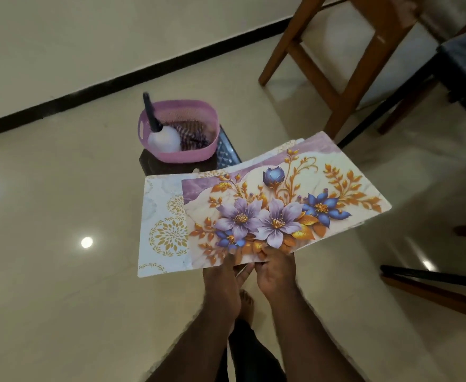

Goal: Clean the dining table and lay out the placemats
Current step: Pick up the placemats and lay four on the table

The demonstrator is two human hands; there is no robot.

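From the head view I have both hands out in front of me, side by side, holding a fanned stack of placemats (pixel 254 194) by its near edge. My left hand (pixel 221 282) grips that edge with the thumb laid on top. The fingers go under the stack, where I cannot see them. My right hand (pixel 277 274) sits just beside it, almost touching, and grips the same edge the same way, thumb on the printed face and fingers tucked beneath.

The floral placemat (pixel 281 205) lies on top of the stack and spreads away from my thumbs, mostly to the right of the right hand. It shows purple and blue flowers with gold leaves. Under it, sticking out to the left of my left thumb, is a pale placemat with gold medallions (pixel 165 230). More edges peek out at the far side, but I cannot count them.

Beyond my fingertips, past the far edge of the stack, a pink basket (pixel 198 153) sits on a dark stool (pixel 149 164). Inside it are a white spray bottle (pixel 163 139) with a dark nozzle and a striped cloth (pixel 190 133).

Farther off to the right of my right hand stands a wooden chair (pixel 344 64) on the glossy tiled floor (pixel 61 271). Below my wrists, one bare foot (pixel 247 304) shows between my forearms.
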